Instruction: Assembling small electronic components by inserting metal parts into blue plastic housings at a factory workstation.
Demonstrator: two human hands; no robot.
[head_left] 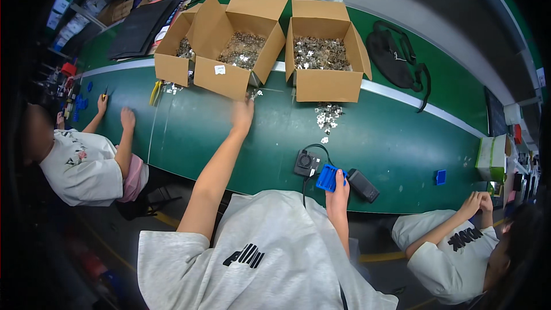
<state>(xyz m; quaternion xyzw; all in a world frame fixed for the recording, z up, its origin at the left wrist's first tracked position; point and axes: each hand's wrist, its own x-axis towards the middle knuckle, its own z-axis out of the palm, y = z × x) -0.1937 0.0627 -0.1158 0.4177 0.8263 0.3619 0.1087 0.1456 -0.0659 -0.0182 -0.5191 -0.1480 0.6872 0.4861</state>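
Observation:
My left hand reaches forward to the front edge of the middle cardboard box. Its fingertips are blurred beside a few small metal parts on the table, so I cannot tell whether they grip any. Close to my body, my right hand is closed round a blue plastic fixture with slots, thumb up along its side. Right beside that hand lies a black power bank. A small dark device with a fan and a cable is just behind the fixture.
Another cardboard box of metal parts stands right, a loose pile of parts before it. Yellow-handled pliers lie left. A black bag rests behind. Co-workers sit on both sides; a blue piece lies near the right one.

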